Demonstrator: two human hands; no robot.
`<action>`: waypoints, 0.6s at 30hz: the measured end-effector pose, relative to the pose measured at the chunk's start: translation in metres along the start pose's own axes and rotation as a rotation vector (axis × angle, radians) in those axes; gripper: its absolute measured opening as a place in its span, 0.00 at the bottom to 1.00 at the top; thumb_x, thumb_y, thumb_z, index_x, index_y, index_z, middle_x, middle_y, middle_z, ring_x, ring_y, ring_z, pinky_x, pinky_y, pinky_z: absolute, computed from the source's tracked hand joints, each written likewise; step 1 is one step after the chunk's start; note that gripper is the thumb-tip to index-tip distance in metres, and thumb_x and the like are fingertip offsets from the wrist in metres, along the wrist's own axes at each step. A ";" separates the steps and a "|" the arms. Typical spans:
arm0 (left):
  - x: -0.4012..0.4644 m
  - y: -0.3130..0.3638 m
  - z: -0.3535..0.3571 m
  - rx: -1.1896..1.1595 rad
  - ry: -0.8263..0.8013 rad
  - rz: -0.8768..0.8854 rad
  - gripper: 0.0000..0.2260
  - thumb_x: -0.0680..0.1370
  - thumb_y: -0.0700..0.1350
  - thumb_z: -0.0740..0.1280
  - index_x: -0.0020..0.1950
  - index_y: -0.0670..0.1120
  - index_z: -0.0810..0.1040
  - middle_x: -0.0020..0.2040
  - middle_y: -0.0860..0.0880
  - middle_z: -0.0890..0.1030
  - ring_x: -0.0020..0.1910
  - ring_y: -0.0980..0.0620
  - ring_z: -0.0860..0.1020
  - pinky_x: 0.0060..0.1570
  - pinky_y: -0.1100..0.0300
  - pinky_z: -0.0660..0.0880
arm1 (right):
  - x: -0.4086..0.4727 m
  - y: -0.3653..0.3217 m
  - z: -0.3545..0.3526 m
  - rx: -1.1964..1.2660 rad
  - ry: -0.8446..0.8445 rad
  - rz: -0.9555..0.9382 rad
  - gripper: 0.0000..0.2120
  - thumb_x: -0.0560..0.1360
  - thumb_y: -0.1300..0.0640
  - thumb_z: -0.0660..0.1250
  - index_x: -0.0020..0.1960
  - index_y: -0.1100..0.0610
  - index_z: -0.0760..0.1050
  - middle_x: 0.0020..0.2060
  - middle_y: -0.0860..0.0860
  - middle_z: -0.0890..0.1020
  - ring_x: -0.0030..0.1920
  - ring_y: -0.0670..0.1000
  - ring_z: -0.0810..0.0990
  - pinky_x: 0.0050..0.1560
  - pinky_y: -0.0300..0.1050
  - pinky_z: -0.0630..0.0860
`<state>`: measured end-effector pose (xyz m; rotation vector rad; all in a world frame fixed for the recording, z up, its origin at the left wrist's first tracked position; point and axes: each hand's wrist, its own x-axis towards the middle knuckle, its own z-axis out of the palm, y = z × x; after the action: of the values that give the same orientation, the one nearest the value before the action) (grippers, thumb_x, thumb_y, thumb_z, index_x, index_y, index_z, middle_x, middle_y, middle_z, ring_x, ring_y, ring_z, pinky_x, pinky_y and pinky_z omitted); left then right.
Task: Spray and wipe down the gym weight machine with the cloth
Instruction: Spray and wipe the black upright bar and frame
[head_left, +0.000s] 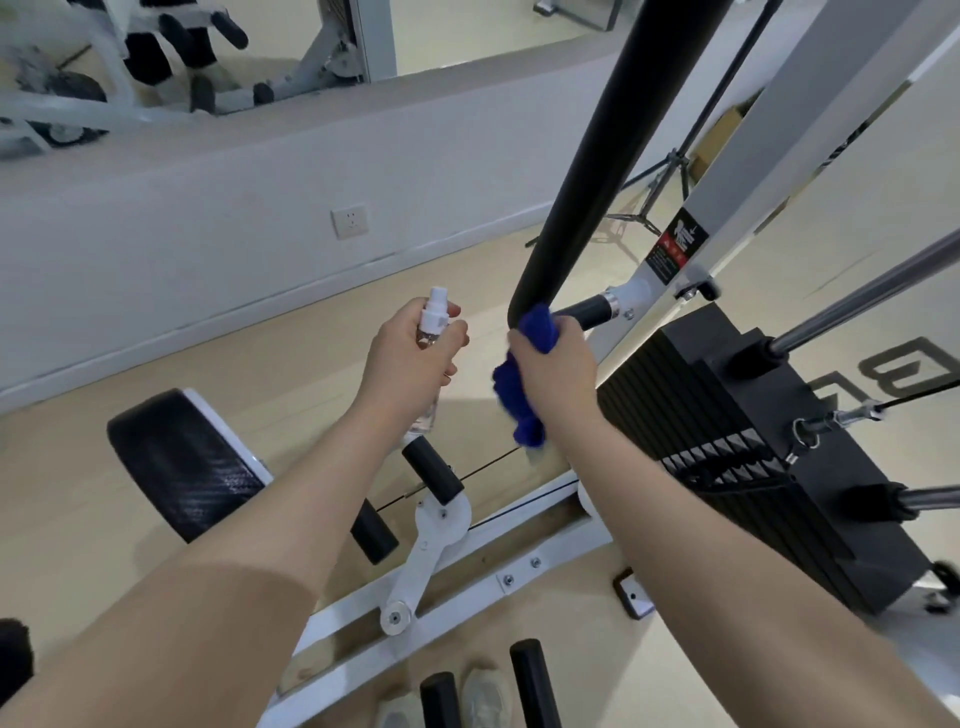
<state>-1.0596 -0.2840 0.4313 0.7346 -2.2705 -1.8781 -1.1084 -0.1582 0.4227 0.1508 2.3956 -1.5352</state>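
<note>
Open floor (291, 358) lies from 9 to 11 o'clock of the hands — free passage there. The black padded bar (597, 156) blocks 12 to 1 o'clock, the weight stack (737, 447) fills 3 to 4 o'clock, and the black seat pad (176, 462) and white frame rail (467, 587) crowd 6 to 8 o'clock.

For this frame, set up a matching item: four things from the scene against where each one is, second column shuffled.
Things:
1. blue cloth
2. spray bottle
3. weight stack
4. seat pad

Places:
A. lower left, over the floor
B. in the left hand
C. to the right of both arms
D. in the right hand, against the black bar

Pairs: 1-D, 2-B, 3-C, 4-A
</note>
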 end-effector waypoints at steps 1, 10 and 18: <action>0.001 0.004 0.000 -0.025 0.012 -0.011 0.03 0.77 0.42 0.63 0.48 0.50 0.75 0.41 0.47 0.80 0.32 0.52 0.73 0.37 0.56 0.74 | -0.013 -0.008 0.003 -0.048 -0.067 -0.120 0.08 0.76 0.58 0.64 0.54 0.54 0.67 0.40 0.46 0.76 0.36 0.44 0.76 0.32 0.32 0.70; 0.015 0.015 -0.018 -0.135 0.113 -0.027 0.03 0.76 0.41 0.64 0.48 0.49 0.75 0.40 0.50 0.80 0.30 0.54 0.73 0.34 0.60 0.74 | 0.040 -0.046 0.001 -1.646 0.084 -1.213 0.03 0.63 0.60 0.72 0.35 0.54 0.78 0.38 0.50 0.78 0.40 0.53 0.75 0.41 0.46 0.71; 0.017 0.012 -0.002 -0.124 0.055 -0.039 0.05 0.76 0.40 0.63 0.48 0.49 0.75 0.40 0.48 0.80 0.30 0.53 0.73 0.34 0.59 0.74 | 0.038 -0.041 -0.006 -1.894 -0.010 -1.245 0.05 0.62 0.60 0.73 0.30 0.54 0.78 0.35 0.48 0.78 0.40 0.52 0.75 0.42 0.46 0.71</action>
<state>-1.0773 -0.2917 0.4396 0.8072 -2.1007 -1.9694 -1.1562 -0.1726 0.4497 -1.7693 2.7424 1.1624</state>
